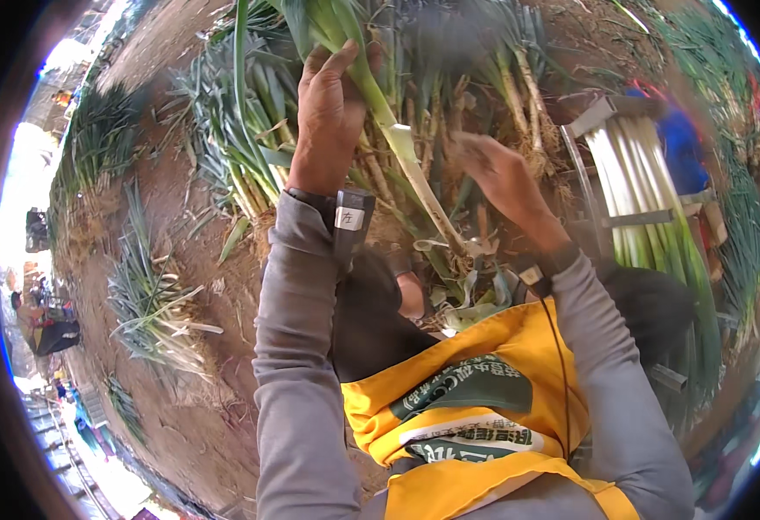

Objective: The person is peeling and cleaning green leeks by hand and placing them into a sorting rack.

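My left hand (332,108) is closed around the green upper part of a long leek (416,178). The leek slants down to the right, its pale root end low between my forearms. Partway along the stem, a cut or torn edge of outer leaf stands out where green turns white. My right hand (503,173) is beside the white stem, apart from it, with its fingers pointing left. Motion smears those fingertips, so whether they pinch anything is unclear. Below the root end lie peeled leaf scraps (466,303).
Unpeeled leeks with soil on them (250,121) lie beyond my hands. At right, a metal rack (575,165) holds a bundle of clean white leeks (631,169), beside a blue object (683,152). Another leek pile (167,312) lies on the dirt floor (128,407) at left.
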{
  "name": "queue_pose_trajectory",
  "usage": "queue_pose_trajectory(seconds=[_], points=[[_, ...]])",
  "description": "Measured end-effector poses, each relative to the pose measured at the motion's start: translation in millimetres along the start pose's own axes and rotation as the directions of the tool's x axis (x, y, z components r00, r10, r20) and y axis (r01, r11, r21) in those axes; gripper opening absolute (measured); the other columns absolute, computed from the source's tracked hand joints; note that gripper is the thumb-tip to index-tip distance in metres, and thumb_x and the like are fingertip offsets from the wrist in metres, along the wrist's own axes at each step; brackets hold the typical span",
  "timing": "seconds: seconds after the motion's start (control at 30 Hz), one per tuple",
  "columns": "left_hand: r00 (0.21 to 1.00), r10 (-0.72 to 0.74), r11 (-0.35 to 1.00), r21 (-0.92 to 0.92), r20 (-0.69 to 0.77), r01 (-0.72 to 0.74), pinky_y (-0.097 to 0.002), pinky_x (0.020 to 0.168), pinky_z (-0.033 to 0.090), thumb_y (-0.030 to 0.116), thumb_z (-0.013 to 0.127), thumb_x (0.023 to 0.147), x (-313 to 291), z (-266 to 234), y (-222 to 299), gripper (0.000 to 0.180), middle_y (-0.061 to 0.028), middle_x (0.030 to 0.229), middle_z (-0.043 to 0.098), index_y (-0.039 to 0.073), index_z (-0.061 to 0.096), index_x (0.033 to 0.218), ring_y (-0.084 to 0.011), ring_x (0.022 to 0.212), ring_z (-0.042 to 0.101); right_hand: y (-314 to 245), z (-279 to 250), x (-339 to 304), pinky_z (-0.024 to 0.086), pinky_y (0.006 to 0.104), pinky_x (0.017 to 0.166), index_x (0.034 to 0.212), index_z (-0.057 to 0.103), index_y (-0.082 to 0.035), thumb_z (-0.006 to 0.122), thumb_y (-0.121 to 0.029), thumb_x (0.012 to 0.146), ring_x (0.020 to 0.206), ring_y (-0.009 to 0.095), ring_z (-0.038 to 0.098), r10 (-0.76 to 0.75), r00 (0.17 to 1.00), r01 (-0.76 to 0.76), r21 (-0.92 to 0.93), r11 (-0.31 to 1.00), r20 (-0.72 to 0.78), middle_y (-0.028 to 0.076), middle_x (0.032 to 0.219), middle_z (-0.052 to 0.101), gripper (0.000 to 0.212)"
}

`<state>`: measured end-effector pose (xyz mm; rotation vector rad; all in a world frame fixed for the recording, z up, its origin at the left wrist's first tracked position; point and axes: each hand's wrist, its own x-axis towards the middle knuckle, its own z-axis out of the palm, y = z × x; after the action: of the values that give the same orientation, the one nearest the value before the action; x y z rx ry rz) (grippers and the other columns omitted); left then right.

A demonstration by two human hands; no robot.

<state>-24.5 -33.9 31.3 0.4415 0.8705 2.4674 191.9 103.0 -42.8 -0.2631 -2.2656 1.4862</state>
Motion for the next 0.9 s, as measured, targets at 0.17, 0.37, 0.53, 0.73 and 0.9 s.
queue_pose_trajectory(seconds=[0.17, 0.37, 0.53, 0.73, 0.9], points=[[0.999, 0.006, 0.999, 0.048, 0.041, -0.008, -0.039, 0.094, 0.054, 0.0, 0.066, 0.094, -4.1, 10.6, -17.3, 0.037, -0.0104, 0.116, 0.063, 0.005, 0.049, 0.127, -0.0253, 0.104, 0.064, -46.0, 25.6, 42.6, 0.054, 0.0382, 0.079, 0.114, 0.065, 0.0, 0.07, -0.013, 0.091, 0.091, 0.028, 0.069, -0.253, 0.967, 0.247, -0.125, 0.961, -0.033, 0.015, 0.104, 0.069, 0.026], [0.999, 0.031, 0.995, 0.093, 0.011, -0.032, -0.039, 0.093, 0.055, -0.001, 0.065, 0.093, -3.4, -0.7, -0.8, 0.035, -0.0102, 0.114, 0.064, 0.006, 0.049, 0.123, -0.0233, 0.102, 0.064, -16.1, 27.7, -0.5, 0.053, 0.0398, 0.077, 0.102, 0.065, 0.001, 0.069, -0.007, 0.087, 0.085, 0.032, 0.067, -0.229, 0.958, 0.245, -0.079, 0.966, 0.171, 0.016, 0.093, 0.066, 0.018], [0.998, 0.048, 0.983, 0.179, -0.033, -0.041, -0.0376, 0.092, 0.053, 0.006, 0.065, 0.096, -15.7, 10.1, 1.5, 0.038, -0.0102, 0.12, 0.057, 0.001, 0.047, 0.13, -0.0247, 0.106, 0.062, 89.9, 20.1, -111.2, 0.053, 0.0442, 0.079, 0.099, 0.066, -0.001, 0.065, -0.019, 0.091, 0.09, 0.039, 0.066, 0.267, 0.88, -0.052, -0.482, 0.875, 0.392, 0.022, 0.098, 0.066, 0.02], [1.0, 0.002, 0.992, 0.125, -0.026, 0.001, -0.0395, 0.092, 0.054, 0.013, 0.062, 0.1, -14.6, 19.5, -5.3, 0.033, -0.0113, 0.114, 0.063, 0.001, 0.051, 0.128, -0.0254, 0.104, 0.064, 79.3, 0.1, -72.9, 0.053, 0.0388, 0.09, 0.114, 0.069, -0.004, 0.063, -0.021, 0.096, 0.104, 0.032, 0.068, 0.028, 0.972, 0.049, -0.316, 0.948, 0.235, 0.017, 0.114, 0.069, 0.026], [0.992, -0.127, 0.987, 0.098, 0.018, 0.124, -0.0383, 0.089, 0.055, 0.023, 0.059, 0.103, -23.3, 25.2, -19.4, 0.031, -0.014, 0.104, 0.068, -0.003, 0.059, 0.12, -0.0245, 0.095, 0.067, -52.9, -1.1, 40.3, 0.055, 0.0294, 0.084, 0.123, 0.064, 0.003, 0.07, -0.016, 0.095, 0.1, 0.016, 0.067, -0.077, 0.996, 0.071, 0.133, 0.989, 0.042, 0.011, 0.111, 0.071, 0.034]])
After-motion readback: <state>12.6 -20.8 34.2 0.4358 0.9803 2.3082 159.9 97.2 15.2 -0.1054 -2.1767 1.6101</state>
